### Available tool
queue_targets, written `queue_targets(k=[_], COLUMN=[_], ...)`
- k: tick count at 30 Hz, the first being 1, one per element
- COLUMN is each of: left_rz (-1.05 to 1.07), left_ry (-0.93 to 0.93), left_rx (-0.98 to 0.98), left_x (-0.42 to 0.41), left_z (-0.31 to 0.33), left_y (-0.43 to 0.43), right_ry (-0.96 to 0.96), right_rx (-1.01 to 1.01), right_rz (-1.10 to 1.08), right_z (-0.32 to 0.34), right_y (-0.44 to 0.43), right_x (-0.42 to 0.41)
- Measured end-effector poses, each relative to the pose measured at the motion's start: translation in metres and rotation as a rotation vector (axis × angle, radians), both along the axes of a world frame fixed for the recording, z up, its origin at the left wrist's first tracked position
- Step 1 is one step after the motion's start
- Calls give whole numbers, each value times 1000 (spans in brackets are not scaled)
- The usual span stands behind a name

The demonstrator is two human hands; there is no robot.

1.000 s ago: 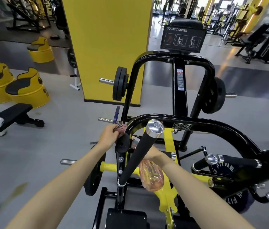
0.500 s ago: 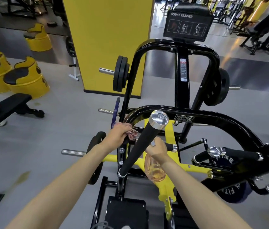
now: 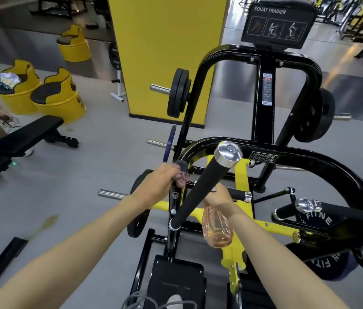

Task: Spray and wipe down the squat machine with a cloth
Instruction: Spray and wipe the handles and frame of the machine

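squat machine (image 3: 263, 130) fills the centre and right of the frame: a black tube frame with yellow lower arms, on the grey gym floor in front of a yellow pillar (image 3: 167, 52). left hand (image 3: 160, 181), just left of centre, has its fingers curled round a small bunched cloth (image 3: 181, 177) and presses it onto the left bend of the curved black crossbar (image 3: 309, 162). right hand (image 3: 218, 197), just right of centre and partly behind the long padded handle (image 3: 198, 192), grips the neck of a clear pinkish spray bottle (image 3: 217, 229), which hangs below the hand with liquid inside. whether the trigger is pressed cannot be told; no mist shows.

assessment: wiping is in hand at one spot only. no wet sheen, streak or residue is legible on the paint, so which parts are already cleaned cannot be confirmed. from the cloth's position, the work appears to be at an early or middle stage. outstanding, as far as can be judged: the rest of the crossbar toward the right, the padded handle and its chrome cap (image 3: 228, 153), the shorter grips (image 3: 332, 211) at lower right, the tall arch with its label, the yellow arms (image 3: 240, 181) and the black base plate (image 3: 176, 279) at bottom centre.

also noted: weight plates (image 3: 179, 92) on the upper left peg, a flat bench (image 3: 26, 134) and yellow barrel seats (image 3: 58, 99) at left.
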State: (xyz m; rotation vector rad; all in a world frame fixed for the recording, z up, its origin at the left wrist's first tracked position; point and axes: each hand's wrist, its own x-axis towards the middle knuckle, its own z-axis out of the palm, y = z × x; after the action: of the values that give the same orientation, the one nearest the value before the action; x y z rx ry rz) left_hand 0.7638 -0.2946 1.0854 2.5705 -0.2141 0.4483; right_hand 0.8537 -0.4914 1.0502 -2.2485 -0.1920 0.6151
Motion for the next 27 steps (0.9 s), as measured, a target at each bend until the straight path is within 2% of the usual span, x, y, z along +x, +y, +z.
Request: queue_targets(k=[2,6,11,14,17,20,24,27], left_rz=[-5,-112,-3,53,130,260,502,575], left_ry=[-34,78,166,350,578,680,627,491], left_rx=[33,368,304,238,15,-481,-915,-1102], left_x=[20,45,69,90,111,113,95,79], left_z=[3,-11,-6,0,6,15,9,1], left_y=[-8,-23,-30,-27,-22,-16,-1,-4], right_ry=[32,4,23,29,41,52,82,96], right_rx=[-3,-120,-73,-110,-162,-124,-33,30], right_rz=[-15,39,30,26,64,43,-20,-50], right_z=[6,9,7,2,5,4,2,2], right_y=[-1,5,8,8,6,6,9,10], right_x=[2,2,8,9,9,8,7,6])
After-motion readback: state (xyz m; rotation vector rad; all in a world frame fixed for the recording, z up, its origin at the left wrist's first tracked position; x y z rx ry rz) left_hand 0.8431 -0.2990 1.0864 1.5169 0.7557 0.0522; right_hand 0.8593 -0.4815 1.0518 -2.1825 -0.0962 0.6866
